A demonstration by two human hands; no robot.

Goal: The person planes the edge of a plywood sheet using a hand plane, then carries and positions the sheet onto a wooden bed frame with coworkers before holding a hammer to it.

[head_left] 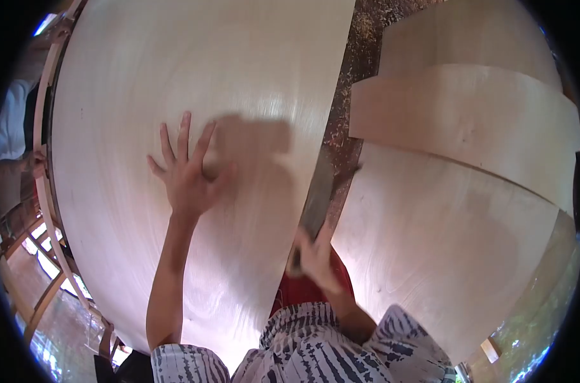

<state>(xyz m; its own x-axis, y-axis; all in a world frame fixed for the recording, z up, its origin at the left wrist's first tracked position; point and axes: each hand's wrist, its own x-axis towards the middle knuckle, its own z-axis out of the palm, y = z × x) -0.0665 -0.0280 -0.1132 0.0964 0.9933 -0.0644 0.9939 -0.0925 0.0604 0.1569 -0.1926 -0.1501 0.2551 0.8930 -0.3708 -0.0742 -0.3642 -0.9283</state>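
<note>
Left hand (189, 182) was open, palm down, fingers spread on the large plywood sheet (251, 51); right hand (318, 258) was closed on the near end of a long, flat tool (318, 198), probably a saw; motion blur hid the exact finger placement. The tool lay along the sheet's right edge, near the red cloth (306, 290); contact with the wood could not be confirmed.

Progress: sheet edge ran long and nearly continuous beside the gap; wood bits lay scattered on the dark surface (360, 51), suggesting some wood had already been worked; no part-cut line could be made out, so the amount done or left could not be judged. Right of the gap, a curved-looking board (462, 108) overlapped a wide lower board (443, 242); lens distortion made their true shapes uncertain.
</note>
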